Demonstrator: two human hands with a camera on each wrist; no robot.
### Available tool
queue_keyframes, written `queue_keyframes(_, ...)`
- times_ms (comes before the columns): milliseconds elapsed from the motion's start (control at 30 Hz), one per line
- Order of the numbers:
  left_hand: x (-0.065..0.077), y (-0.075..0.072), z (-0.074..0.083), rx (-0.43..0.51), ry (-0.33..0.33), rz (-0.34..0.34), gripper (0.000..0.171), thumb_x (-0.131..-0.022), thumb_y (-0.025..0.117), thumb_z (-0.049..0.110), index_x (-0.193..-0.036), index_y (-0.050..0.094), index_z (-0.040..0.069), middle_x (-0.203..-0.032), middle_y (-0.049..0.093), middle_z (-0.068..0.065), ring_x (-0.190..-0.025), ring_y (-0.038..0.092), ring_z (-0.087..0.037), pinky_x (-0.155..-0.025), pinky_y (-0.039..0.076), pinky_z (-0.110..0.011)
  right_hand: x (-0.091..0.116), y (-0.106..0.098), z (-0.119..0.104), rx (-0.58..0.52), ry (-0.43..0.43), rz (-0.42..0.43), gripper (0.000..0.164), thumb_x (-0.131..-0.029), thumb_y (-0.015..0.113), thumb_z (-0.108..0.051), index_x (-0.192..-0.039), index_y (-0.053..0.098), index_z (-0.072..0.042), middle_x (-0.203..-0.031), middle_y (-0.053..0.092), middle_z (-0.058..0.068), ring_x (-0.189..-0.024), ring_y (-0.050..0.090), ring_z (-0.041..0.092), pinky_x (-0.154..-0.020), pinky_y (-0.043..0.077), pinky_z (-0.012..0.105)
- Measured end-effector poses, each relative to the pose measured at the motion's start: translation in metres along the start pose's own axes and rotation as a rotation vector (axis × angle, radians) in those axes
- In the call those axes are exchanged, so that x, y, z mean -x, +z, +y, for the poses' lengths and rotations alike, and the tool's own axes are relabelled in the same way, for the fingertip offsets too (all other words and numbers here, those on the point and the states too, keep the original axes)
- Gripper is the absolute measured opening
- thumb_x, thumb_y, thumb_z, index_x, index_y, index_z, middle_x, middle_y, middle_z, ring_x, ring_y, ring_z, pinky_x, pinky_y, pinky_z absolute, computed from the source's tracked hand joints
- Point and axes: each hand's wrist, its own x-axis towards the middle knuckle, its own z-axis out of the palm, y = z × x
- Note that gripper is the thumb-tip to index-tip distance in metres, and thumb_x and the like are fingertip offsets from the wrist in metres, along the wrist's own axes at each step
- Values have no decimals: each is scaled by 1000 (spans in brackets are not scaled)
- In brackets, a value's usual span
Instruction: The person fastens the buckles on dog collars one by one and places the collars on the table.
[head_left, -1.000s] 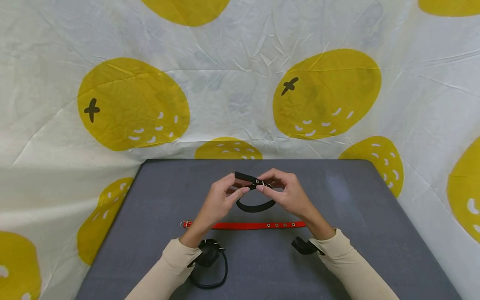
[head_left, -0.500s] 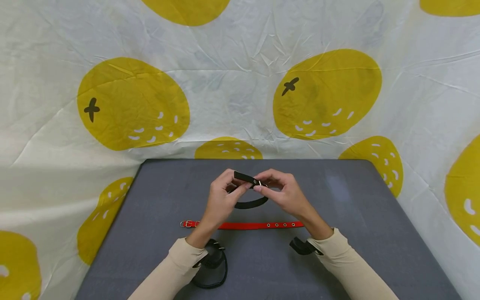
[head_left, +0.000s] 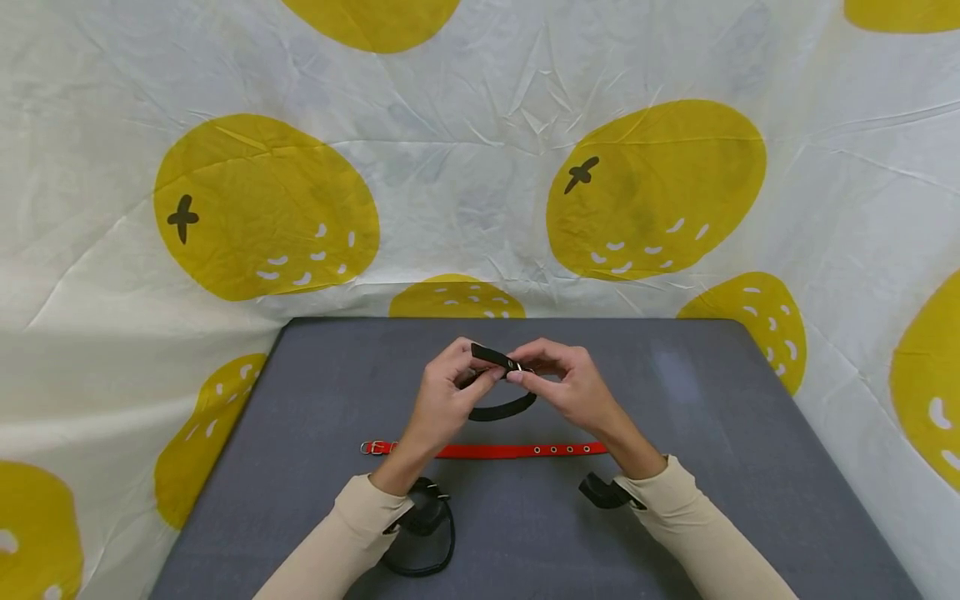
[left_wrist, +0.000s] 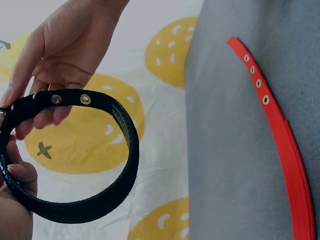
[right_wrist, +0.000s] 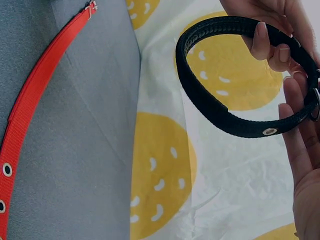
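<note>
A black collar (head_left: 501, 412) is bent into a loop above the table, its free end sticking up to the left through a metal buckle (head_left: 519, 367). My left hand (head_left: 438, 398) pinches the strap on the left of the buckle. On the buckle's other side, my right hand (head_left: 573, 385) pinches the collar between thumb and fingers. Metal-rimmed holes show along the black collar (left_wrist: 134, 160) in the left wrist view. Beneath the hands a red collar (head_left: 483, 452) lies stretched out, its buckle end to the left and its holes to the right; my right wrist covers its tip.
The dark grey table (head_left: 337, 367) ends at a white cloth (head_left: 465, 208) with yellow fruit prints hanging behind it. A black wrist device (head_left: 426, 508) with a looped cable is at my left cuff, another black device (head_left: 602, 492) at my right.
My left hand has moved slightly right, closer to the right hand. The black loop has shifted a little left and looks smaller. The red collar has stayed put.
</note>
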Motion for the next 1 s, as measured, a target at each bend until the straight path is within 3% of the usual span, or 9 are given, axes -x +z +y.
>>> queue_keyframes(267, 0, -3, 0, -82, 73, -1, 8, -93, 73, 3, -95, 78, 8, -97, 59, -6, -71, 57, -16, -59, 45, -22, 2, 4, 1, 3, -3, -14, 27, -90, 70, 9, -113, 71, -6, -106, 73, 9, -91, 74, 21, -83, 60, 35)
queue_keyframes(400, 2, -5, 0, 38, 45, 3, 10, -102, 60, 5, -105, 70, 5, -105, 62, -10, -84, 62, -22, -72, 54, -27, 0, 3, -3, 32, 20, -37, 27, -88, 72, 9, -110, 71, -6, -101, 73, 9, -89, 73, 26, -82, 59, 33)
queue_keyframes(500, 4, -8, 0, 107, 56, 14, 20, -108, 47, 10, -118, 63, 2, -107, 61, -13, -90, 59, -28, -83, 54, -32, -2, 2, -12, 67, 23, -66, 24, -86, 74, 9, -107, 71, -4, -98, 72, 9, -86, 72, 25, -81, 59, 32)
queue_keyframes(633, 3, -10, -1, 111, 138, -18, 25, -110, 45, 17, -122, 62, 3, -105, 57, -13, -76, 50, -23, -72, 47, -29, -4, 2, -28, 73, 2, -119, 22, -85, 74, 10, -104, 70, -2, -96, 71, 10, -84, 72, 24, -79, 60, 35)
queue_keyframes(767, 2, -9, -3, 131, 181, -36, 15, -107, 50, 9, -111, 64, 4, -107, 57, -13, -79, 53, -21, -69, 49, -30, -4, 3, -35, 55, -36, -164, 21, -86, 73, 11, -103, 68, 1, -95, 70, 12, -83, 71, 25, -77, 60, 38)
queue_keyframes(867, 3, -9, -2, 140, 168, -26, 11, -103, 52, 1, -105, 62, 3, -107, 57, -15, -89, 60, -24, -74, 55, -33, -3, 3, -34, 56, -48, -170, 21, -86, 73, 11, -104, 68, 1, -96, 70, 12, -84, 71, 25, -77, 61, 39)
queue_keyframes(1000, 4, -9, -3, 126, 104, -11, 6, -100, 58, -1, -99, 63, 3, -104, 59, -14, -85, 60, -22, -67, 53, -28, -1, 4, -32, 62, -39, -164, 24, -88, 72, 9, -110, 69, -2, -100, 70, 10, -86, 71, 24, -77, 60, 38)
